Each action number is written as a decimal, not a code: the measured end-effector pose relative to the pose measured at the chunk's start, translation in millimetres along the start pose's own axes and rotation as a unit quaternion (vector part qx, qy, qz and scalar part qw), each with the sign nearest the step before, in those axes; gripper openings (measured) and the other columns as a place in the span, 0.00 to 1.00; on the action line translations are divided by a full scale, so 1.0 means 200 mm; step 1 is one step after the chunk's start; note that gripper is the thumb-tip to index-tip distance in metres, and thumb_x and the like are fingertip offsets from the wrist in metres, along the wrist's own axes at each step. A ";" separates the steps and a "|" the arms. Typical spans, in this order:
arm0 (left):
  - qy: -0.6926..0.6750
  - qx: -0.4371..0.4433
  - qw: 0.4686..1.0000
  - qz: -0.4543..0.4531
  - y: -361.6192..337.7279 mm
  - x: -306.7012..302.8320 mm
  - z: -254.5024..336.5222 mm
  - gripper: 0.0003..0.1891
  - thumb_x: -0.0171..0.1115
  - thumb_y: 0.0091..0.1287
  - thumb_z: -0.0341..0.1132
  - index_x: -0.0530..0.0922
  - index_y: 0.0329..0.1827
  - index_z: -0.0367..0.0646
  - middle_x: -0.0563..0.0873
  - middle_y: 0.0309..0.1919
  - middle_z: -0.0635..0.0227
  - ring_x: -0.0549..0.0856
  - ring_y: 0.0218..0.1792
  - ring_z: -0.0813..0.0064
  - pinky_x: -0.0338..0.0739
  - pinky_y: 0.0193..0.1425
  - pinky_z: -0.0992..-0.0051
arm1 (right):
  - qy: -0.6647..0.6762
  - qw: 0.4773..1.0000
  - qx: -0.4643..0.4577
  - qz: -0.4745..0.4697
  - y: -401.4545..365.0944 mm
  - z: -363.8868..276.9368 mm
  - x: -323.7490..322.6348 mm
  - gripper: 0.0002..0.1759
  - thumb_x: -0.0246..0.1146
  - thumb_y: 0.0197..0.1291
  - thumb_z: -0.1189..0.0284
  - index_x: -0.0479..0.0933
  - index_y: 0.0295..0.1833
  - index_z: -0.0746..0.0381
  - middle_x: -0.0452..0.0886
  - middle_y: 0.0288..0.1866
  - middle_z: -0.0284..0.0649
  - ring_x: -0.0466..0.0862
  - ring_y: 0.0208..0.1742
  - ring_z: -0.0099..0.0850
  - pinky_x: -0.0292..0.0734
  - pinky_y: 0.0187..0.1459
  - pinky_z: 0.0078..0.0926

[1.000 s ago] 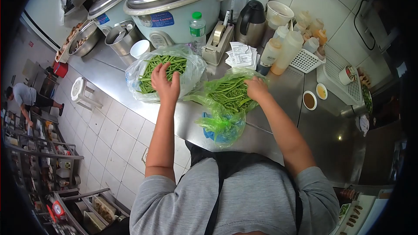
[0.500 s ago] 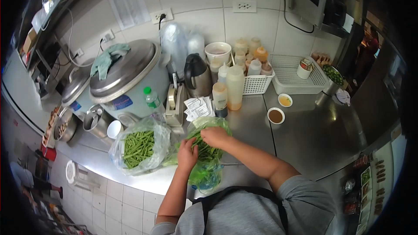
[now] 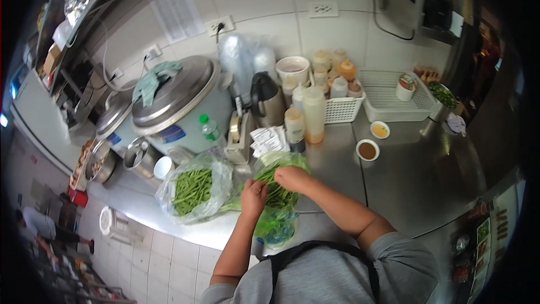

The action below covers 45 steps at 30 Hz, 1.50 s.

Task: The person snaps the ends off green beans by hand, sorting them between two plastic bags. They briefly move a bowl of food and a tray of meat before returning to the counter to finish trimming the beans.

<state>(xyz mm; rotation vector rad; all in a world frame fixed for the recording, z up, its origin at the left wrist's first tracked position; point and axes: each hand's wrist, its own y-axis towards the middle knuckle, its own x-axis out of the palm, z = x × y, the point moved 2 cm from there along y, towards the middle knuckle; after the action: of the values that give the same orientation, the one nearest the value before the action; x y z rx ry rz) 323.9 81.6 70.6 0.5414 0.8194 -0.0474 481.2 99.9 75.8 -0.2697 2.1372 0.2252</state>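
My left hand [image 3: 254, 196] is closed, fingertips pinched together, at the left side of a green plastic bag [image 3: 275, 225] holding long green beans [image 3: 279, 196]. What its fingers hold, if anything, is too small to make out. My right hand [image 3: 292, 179] is curled shut over the top of these beans, with green strands showing at its fingertips. Only a small gap separates the two hands. To the left sits a clear plastic bag [image 3: 166, 194] filled with cut green bean pieces [image 3: 192, 191].
Behind the bags stand a tape dispenser [image 3: 238, 149], paper slips [image 3: 268, 141], squeeze bottles [image 3: 314, 114] and a thermos jug [image 3: 266, 100]. Large lidded containers [image 3: 188, 121] fill the back left. Two small sauce bowls [image 3: 367, 150] are at right. Another person [image 3: 42, 228] is at far left.
The view has shifted, moving the scene slightly rightward. My left hand's fingers have drawn together more tightly. My right hand stays over the beans.
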 end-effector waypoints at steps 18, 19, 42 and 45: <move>-0.541 -0.268 0.797 0.027 0.05 -0.10 -0.06 0.05 0.51 0.63 0.33 0.71 0.35 0.40 0.76 0.28 0.70 0.76 0.22 0.80 0.72 0.26 0.81 | 0.260 0.965 -0.015 0.034 0.07 0.00 0.13 0.15 0.52 0.56 0.64 0.75 0.33 0.65 0.78 0.29 0.46 0.78 0.31 0.39 0.71 0.34 0.34; -0.545 -0.255 0.798 0.028 0.06 -0.10 -0.08 0.06 0.51 0.63 0.34 0.70 0.37 0.40 0.76 0.30 0.69 0.76 0.22 0.79 0.73 0.27 0.80 | 0.324 0.945 -0.029 0.023 0.07 -0.01 0.14 0.14 0.52 0.56 0.64 0.76 0.34 0.65 0.78 0.28 0.44 0.78 0.30 0.36 0.71 0.33 0.31; -0.443 -0.208 0.872 -0.012 -0.03 0.05 -0.02 0.05 0.54 0.60 0.31 0.73 0.33 0.39 0.78 0.26 0.71 0.75 0.26 0.84 0.69 0.30 0.84 | 0.074 0.990 0.099 0.066 0.08 0.00 0.16 0.13 0.50 0.51 0.64 0.72 0.30 0.62 0.77 0.30 0.47 0.77 0.35 0.46 0.70 0.35 0.42; -0.420 -0.206 0.882 0.053 0.02 0.00 -0.08 0.04 0.54 0.60 0.31 0.73 0.31 0.40 0.78 0.26 0.73 0.74 0.28 0.85 0.67 0.32 0.84 | 0.031 0.993 0.115 -0.018 0.10 0.04 0.10 0.16 0.52 0.50 0.59 0.74 0.30 0.62 0.78 0.30 0.46 0.77 0.35 0.45 0.71 0.35 0.40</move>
<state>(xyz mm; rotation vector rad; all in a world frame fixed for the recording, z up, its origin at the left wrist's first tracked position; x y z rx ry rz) 314.1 92.6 63.5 0.1181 -0.0650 -0.0026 470.8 119.0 56.8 -0.1811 2.1935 -0.0513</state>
